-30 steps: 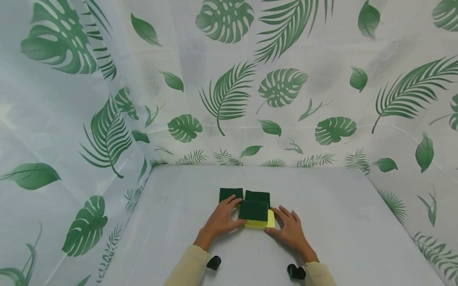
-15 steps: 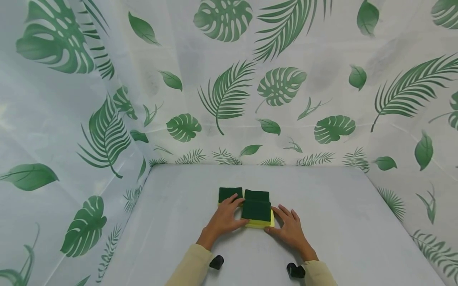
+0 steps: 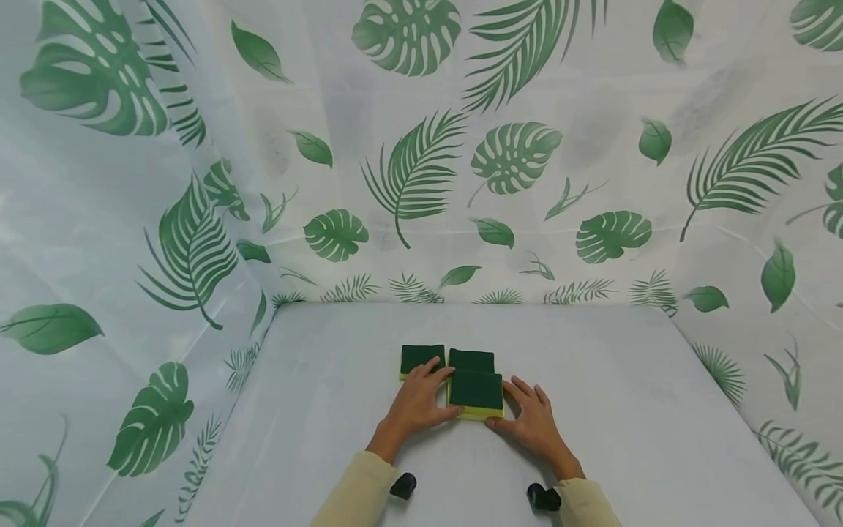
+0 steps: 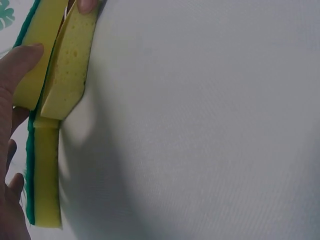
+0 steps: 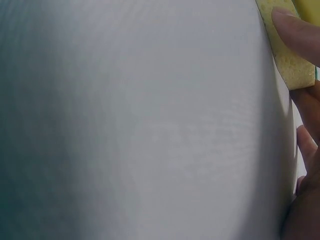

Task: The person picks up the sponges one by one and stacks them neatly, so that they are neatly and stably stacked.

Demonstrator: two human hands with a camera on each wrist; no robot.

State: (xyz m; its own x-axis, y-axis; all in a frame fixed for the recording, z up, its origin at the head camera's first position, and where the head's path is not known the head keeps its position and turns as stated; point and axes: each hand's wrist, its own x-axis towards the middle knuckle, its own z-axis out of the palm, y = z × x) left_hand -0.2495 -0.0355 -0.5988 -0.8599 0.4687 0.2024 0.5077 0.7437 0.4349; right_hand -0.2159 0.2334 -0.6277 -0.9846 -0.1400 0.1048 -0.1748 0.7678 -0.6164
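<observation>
Head view: the left hand (image 3: 416, 401) grips the upper sponge (image 3: 476, 389) at its left end, thumb at the front corner, forefinger toward the rear. The right hand (image 3: 532, 421) pinches the lower sponge (image 5: 292, 67) at its right end, thumb on the front face. The pair forms a stack at the near side of the group. Step in hand, as judged: squaring the upper sponge over the lower sponge. The next move seems to call for flush edges, then an even release that does not drag the stack. Each is a rectangular block of yellow foam faced with a dark green scouring layer; pores show on the lower sponge. Just beyond stands the rear right sponge (image 3: 471, 361), its base hidden; beside it, the rear left sponge (image 3: 421, 356) lies pad-up on the white table (image 3: 316, 410). Farthest: a leaf-printed backdrop (image 3: 421, 285).
</observation>
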